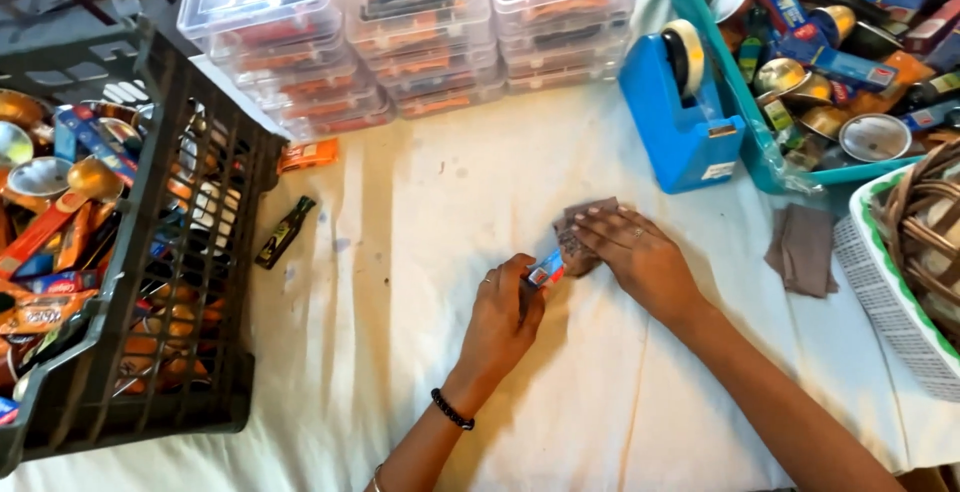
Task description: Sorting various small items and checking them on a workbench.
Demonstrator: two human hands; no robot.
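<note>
Head view: left hand point(503, 317) pinches a small red-and-blue tube point(546, 272) between fingertips, near the middle of the bench point(420, 202), which is covered in a stained white cloth. Tube tip touches or sits just beside a brown patterned cloth piece point(578, 240). Right hand point(640, 257) lies flat on that cloth piece, fingers spread and pressing down, not gripping. Black bead bracelet point(452, 410) on left wrist.

Left side: black plastic crate point(190, 282) full of mixed tubes, tins and wrappers. Beside it on the bench, a dark sachet point(285, 232) and an orange packet point(308, 155). Top: stacked clear plastic boxes point(410, 22) with filled contents. Right of those, blue tape dispenser point(680, 112). Top right: teal tray point(780, 167) packed with tubes and round tins. Near it a second brown cloth piece point(805, 250), well apart from the hands. Far right edge: white basket point(880, 292), contents unclear.
</note>
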